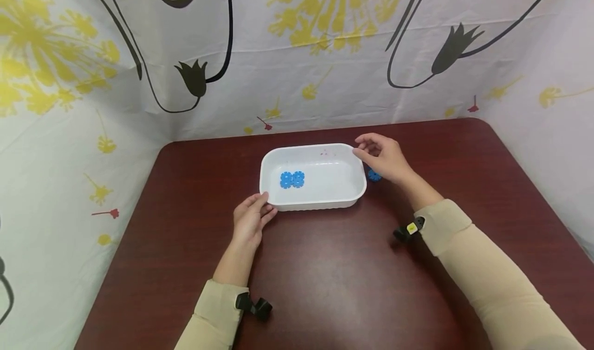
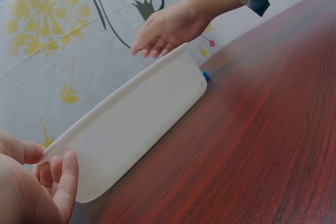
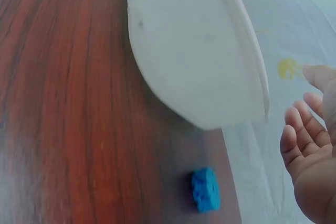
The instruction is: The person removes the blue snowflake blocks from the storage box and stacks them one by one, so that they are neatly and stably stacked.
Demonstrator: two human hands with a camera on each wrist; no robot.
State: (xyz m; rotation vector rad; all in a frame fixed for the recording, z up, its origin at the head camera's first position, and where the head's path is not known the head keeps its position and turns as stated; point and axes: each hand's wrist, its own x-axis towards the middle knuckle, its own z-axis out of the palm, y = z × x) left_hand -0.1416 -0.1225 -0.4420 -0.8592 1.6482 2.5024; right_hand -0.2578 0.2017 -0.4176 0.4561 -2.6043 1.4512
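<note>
A white plastic tray (image 1: 315,205) with rounded corners stands on the table. My left hand (image 1: 250,218) grips its near left corner, the thumb over the rim and the fingers against the outer wall; the left wrist view shows this hand (image 2: 39,182) too. Inside, to the left, lie blue snowflake building discs (image 1: 292,180) side by side. My right hand (image 1: 382,156) hovers by the tray's far right corner, fingers loosely bent and holding nothing. In the right wrist view this hand (image 3: 312,145) is apart from the rim. Below it a blue notched piece (image 3: 205,190) lies on the table.
The dark red wooden table (image 1: 195,247) has rounded far corners. Behind it and along its sides hangs a white cloth (image 1: 297,92) printed with yellow and dark flowers. Each sleeve cuff carries a black wrist camera, such as the right wrist camera (image 1: 408,230).
</note>
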